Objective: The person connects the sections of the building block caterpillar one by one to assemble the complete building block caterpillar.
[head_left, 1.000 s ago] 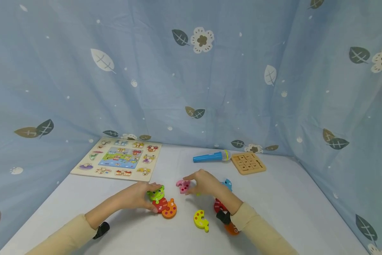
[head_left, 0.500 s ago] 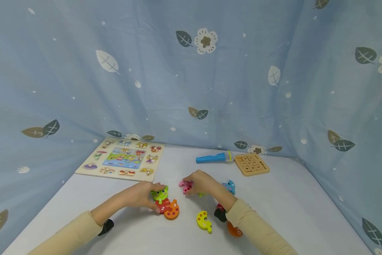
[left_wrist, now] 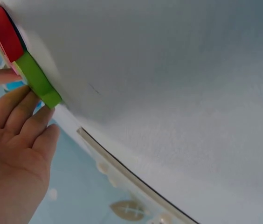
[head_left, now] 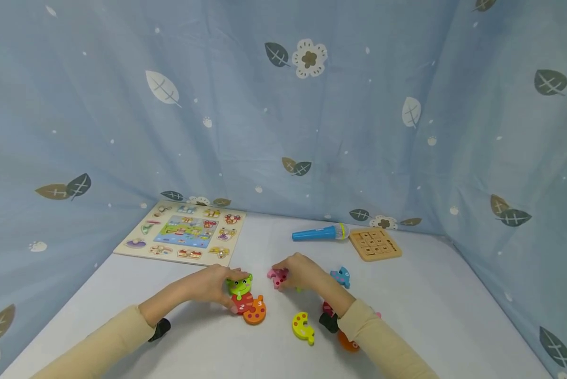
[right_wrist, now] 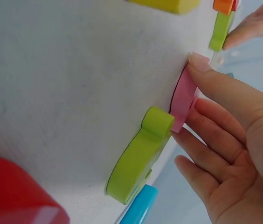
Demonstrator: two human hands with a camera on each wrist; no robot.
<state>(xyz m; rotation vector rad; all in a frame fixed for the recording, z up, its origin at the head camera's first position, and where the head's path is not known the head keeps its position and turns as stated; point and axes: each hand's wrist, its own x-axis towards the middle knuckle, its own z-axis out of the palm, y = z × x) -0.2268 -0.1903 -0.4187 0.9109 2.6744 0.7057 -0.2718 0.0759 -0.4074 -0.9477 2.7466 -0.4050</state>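
Left hand (head_left: 206,287) flat on the table (head_left: 430,316), fingers straight and spread a little, tips pressed against the green frog head (head_left: 240,285) — steadying it, apparently, so the joined run of pieces cannot slide. Just below those fingertips, the red piece (head_left: 241,303) and the orange piece (head_left: 255,311), locked together edge to edge, numbers 2 and 3 on top.

Right hand (head_left: 304,272) curled over the pink piece (head_left: 277,276), thumb and fingertip pinching its thin edge, tilting it up off the cloth in the wrist view; a lime piece (right_wrist: 138,154) touching it, tucked under the palm. Near that wrist: a yellow piece (head_left: 302,327) lying loose, a blue piece (head_left: 341,276) just beyond the hand, more red and orange partly hidden under the sleeve (head_left: 378,342).

All the pieces thick, flat, glossy painted wood by the look, rounded lobes and notches, dots and numerals on top. Cloth on the table pale, faintly grainy.

Well beyond both hands: a pale wooden picture board (head_left: 184,231) with small knobs, a blue toy microphone (head_left: 317,233) on its side, a small wooden grid board (head_left: 375,243). Patterned blue curtain (head_left: 283,105) behind and on both sides.
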